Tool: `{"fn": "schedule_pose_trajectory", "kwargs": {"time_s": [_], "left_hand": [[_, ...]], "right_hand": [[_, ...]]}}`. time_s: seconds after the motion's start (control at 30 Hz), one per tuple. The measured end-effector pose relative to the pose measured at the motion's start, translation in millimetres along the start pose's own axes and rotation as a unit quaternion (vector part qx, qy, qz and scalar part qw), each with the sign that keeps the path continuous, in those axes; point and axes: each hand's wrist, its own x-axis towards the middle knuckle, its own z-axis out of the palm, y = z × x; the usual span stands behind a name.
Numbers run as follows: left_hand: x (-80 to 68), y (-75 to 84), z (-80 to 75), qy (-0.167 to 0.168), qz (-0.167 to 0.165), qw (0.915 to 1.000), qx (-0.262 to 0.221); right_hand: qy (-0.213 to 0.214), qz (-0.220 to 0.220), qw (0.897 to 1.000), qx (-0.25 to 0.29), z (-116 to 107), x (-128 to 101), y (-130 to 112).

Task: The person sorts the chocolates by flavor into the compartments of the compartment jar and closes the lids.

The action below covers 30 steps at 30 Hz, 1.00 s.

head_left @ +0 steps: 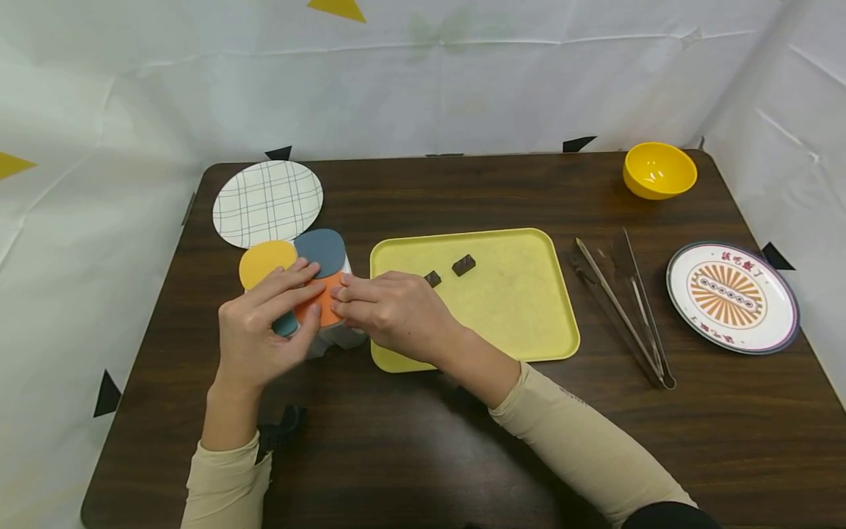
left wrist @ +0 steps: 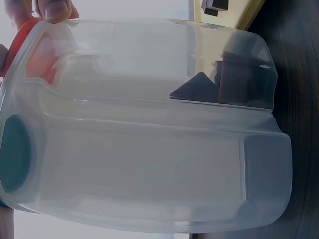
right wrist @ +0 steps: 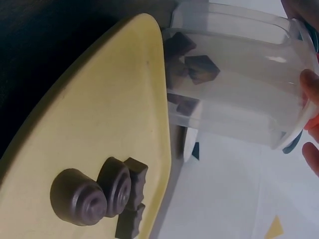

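While both hands close on the clear plastic container (head_left: 330, 334) at left centre of frame, left hand (head_left: 261, 330) clasping its side, right hand (head_left: 390, 312) pinching the orange lid (head_left: 322, 300), I judge it light, rigid, slippery; hold the walls.

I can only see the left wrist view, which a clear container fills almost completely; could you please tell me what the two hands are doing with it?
Observer: The left hand grips the container from its side, and the right hand pinches the edge of its orange lid.
Operator: Thank you. What lies just to its right?
Observer: A yellow tray with a few dark brown pieces on it, near the right hand.
Operator: And beyond that?
Observer: Metal tongs lie on the table between the tray and a patterned plate.
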Motion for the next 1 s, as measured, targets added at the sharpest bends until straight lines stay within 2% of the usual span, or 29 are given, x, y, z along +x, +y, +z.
{"fn": "schedule_pose_trajectory", "kwargs": {"time_s": [0.33,0.53,0.7,1.0], "left_hand": [[-3.1,1.7,-6.5,-0.018,-0.005,0.9998,0.006],[-6.9,4.2,-7.9,-0.004,0.018,0.9998,0.004],[-11.4,5.4,-13.4,-0.033,0.029,0.999,0.003],[-23.6,6.9,-30.0,-0.077,-0.012,0.9967,-0.024]], "right_hand": [[-0.017,0.002,0.999,0.031,-2.6,-1.8,2.9],[-0.038,0.012,0.998,0.051,-5.2,-2.5,6.8],[-0.039,0.01,0.998,0.055,-5.8,-3.0,8.4],[-0.047,0.006,0.998,0.033,-5.8,-3.0,10.8]]}}
